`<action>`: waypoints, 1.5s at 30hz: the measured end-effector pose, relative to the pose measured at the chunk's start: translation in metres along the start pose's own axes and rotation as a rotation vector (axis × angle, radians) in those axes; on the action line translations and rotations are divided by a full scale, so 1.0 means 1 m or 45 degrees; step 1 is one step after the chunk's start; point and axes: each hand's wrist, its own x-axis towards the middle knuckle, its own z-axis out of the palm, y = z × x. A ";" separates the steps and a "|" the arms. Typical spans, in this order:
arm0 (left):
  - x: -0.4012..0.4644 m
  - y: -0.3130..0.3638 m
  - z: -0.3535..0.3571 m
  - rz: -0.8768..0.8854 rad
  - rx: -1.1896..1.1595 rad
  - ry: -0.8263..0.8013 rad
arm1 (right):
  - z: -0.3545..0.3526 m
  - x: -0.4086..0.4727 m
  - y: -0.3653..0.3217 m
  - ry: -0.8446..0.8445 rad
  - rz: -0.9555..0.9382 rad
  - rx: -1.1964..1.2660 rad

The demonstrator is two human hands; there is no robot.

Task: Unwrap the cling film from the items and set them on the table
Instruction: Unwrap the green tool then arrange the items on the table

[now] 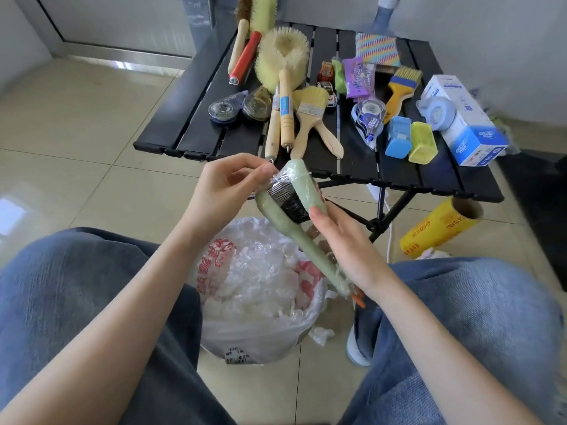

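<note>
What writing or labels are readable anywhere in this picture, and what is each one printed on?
No text here reads with certainty.
Yellow cling film roll: dark lettering along its side, too blurred to quote.
White and blue box: blue print, too small.
Purple packet: print, unreadable.
Plastic bag: large red characters, crumpled and illegible.
Brush handle: blue label, illegible.

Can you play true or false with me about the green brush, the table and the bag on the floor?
1. The green brush still has cling film on it. True.
2. The left hand is pinching the film at the brush's top end. True.
3. The right hand is empty. False: it holds the brush by its handle.
4. The bag between the knees holds toy cars. False: it is full of crumpled film.
5. The yellow roll is on the table. False: it lies on the floor beside it.
</note>
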 end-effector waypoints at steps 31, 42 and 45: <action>0.005 -0.002 -0.006 0.320 -0.104 0.180 | -0.016 0.004 0.004 0.010 -0.011 -0.266; 0.005 -0.009 -0.013 0.352 0.316 -0.309 | -0.025 0.002 0.001 0.004 0.008 -0.447; 0.007 -0.010 -0.017 0.450 0.449 -0.197 | -0.028 0.002 -0.003 -0.105 0.076 -0.422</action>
